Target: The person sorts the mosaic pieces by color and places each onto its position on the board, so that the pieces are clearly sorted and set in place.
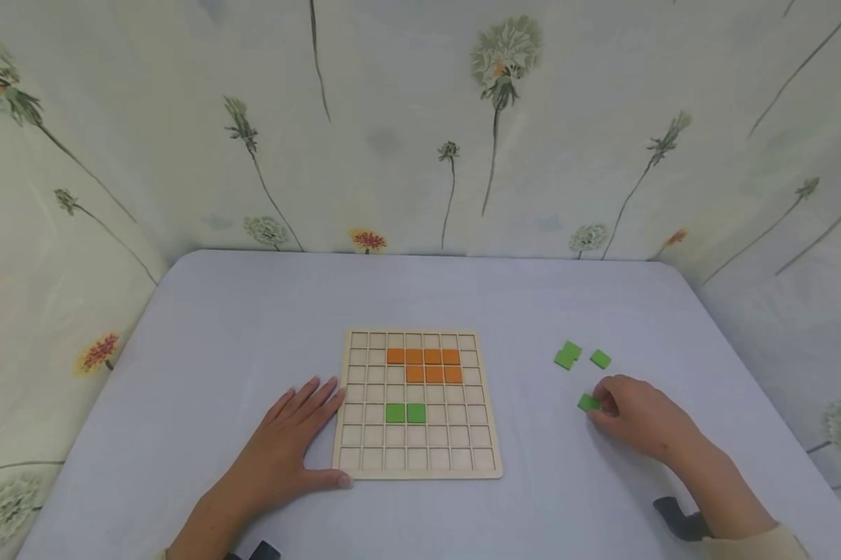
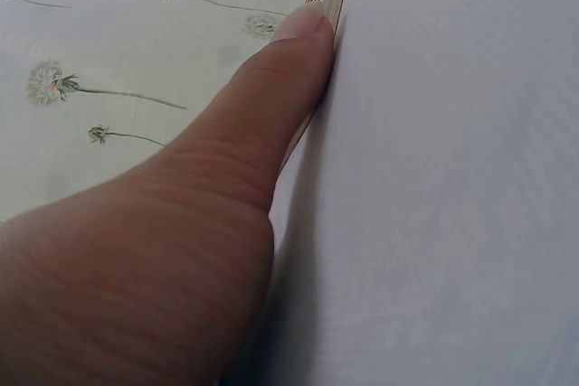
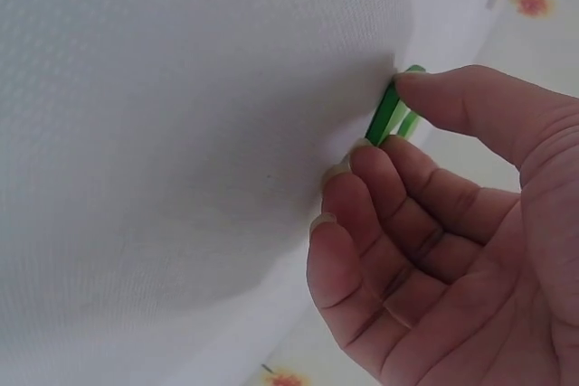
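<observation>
A square wooden grid board (image 1: 420, 464) lies on the table, with orange tiles (image 1: 432, 365) in its upper rows and two green tiles (image 1: 405, 413) side by side lower down. My left hand (image 1: 280, 451) rests at the board's left edge, fingers straight, its thumb (image 2: 289, 51) against the near left corner. Out to the right, my right hand (image 1: 640, 416) pinches a green square tile (image 1: 588, 403) between thumb and fingertips, close to the table surface. In the right wrist view this tile (image 3: 384, 115) stands on edge, the other fingers curled loosely below it.
Beyond the right hand lie loose green tiles: two touching (image 1: 568, 355) and a single one (image 1: 600, 358) beside them. A white cloth (image 1: 252, 311) covers the table. Flower-patterned fabric (image 1: 392, 117) hangs behind and at the sides. Dark straps (image 1: 679, 519) show near both wrists.
</observation>
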A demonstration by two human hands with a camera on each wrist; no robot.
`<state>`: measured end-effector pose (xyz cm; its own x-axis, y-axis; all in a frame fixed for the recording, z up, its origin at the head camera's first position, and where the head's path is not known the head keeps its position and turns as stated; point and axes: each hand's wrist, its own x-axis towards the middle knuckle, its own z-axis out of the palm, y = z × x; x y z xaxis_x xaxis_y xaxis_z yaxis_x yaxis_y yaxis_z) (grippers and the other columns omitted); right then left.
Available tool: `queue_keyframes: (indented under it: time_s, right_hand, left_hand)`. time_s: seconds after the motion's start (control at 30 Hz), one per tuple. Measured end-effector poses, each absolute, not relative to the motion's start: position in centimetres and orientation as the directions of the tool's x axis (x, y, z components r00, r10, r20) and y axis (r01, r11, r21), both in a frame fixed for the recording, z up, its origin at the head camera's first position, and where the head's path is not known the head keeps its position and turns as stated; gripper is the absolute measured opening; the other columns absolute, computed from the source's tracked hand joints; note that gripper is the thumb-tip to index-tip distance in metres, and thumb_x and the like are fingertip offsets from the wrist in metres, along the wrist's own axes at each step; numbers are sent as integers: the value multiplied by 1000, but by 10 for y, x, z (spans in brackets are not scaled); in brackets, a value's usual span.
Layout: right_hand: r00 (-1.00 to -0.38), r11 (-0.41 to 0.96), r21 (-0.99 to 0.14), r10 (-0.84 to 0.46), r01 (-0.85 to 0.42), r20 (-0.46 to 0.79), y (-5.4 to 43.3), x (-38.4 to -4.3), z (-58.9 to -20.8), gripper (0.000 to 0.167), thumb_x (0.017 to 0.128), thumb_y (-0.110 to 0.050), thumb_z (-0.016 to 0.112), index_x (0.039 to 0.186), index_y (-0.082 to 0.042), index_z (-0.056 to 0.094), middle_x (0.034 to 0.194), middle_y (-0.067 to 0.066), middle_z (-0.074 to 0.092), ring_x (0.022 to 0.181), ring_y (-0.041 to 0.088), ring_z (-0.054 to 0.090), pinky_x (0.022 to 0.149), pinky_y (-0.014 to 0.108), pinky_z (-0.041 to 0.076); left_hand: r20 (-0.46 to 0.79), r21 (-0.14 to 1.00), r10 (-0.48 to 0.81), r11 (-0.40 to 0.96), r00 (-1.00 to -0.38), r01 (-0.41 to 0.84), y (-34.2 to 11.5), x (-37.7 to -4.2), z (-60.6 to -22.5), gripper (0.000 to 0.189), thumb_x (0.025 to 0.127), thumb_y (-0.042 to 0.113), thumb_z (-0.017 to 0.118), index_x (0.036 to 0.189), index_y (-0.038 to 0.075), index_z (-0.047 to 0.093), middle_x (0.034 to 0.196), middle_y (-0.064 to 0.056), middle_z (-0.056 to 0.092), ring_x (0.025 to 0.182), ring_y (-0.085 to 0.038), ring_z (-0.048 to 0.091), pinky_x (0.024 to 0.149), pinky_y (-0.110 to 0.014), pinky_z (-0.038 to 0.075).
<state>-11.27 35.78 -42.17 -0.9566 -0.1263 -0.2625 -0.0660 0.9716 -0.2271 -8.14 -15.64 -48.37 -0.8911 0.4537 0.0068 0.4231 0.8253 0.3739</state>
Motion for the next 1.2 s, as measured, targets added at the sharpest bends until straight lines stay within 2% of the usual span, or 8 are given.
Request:
queue_keyframes:
  time_s: [0.13, 0.4, 1.2]
  right_hand:
    - [-956, 972, -225, -122, -61, -266, 357, -112, -420, 31, 89, -15, 79, 110, 5, 69, 88, 2, 64, 80, 20, 58, 72, 42, 56]
    - [-959, 972, -226, -122, -64, -254, 357, -112, -422, 31, 89, -15, 78, 109, 7, 69, 88, 3, 65, 81, 21, 57, 74, 44, 58]
    - [-956, 969, -239, -122, -57, -268, 351, -110, -418, 27, 87, -13, 79, 106, 3, 70, 87, 1, 65, 80, 20, 57, 75, 41, 57]
  left_hand:
    - [1, 373, 452, 827, -892, 420, -156, -82, -485, 119, 72, 87, 69, 166, 24, 32, 172, 6, 24, 160, -21, 13, 129, -46, 10]
    - [63, 369, 471, 808, -880, 459, -159, -81, -488, 117, 74, 88, 66, 166, 22, 34, 172, 4, 25, 160, -23, 15, 129, -47, 12]
    - [43, 357, 464, 820, -885, 447, -158, -81, -485, 118, 74, 90, 62, 166, 23, 33, 172, 5, 24, 160, -22, 15, 129, -46, 12]
